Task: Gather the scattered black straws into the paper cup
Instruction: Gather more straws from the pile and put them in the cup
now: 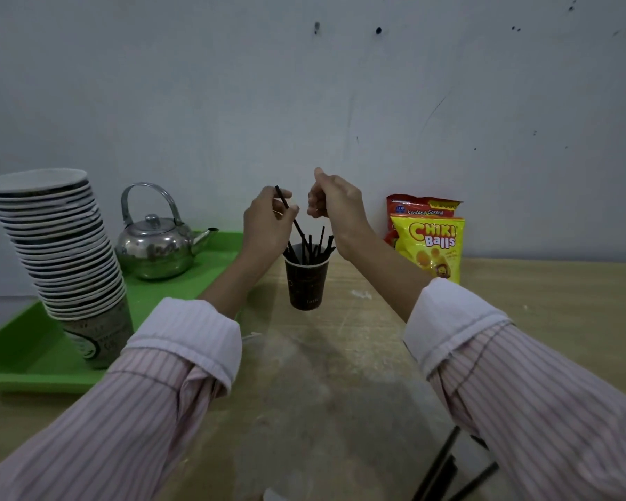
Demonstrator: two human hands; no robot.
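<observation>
Paper cup point(307, 280): one; held straw point(298, 227): one.

Both our arms reach forward and converge, the left forearm point(228, 283) and right forearm point(387, 265) bare past striped sleeves point(159, 392) with the cuffs turned back. Our left grip point(268, 226) is raised, thumb and fingertips pinching a black straw point(285, 203) that tilts down to the right. Our right grip point(335, 206) hangs just beside it without touching, wrist bent downward, fingers curled toward the palm, thumb pointing up.
</observation>
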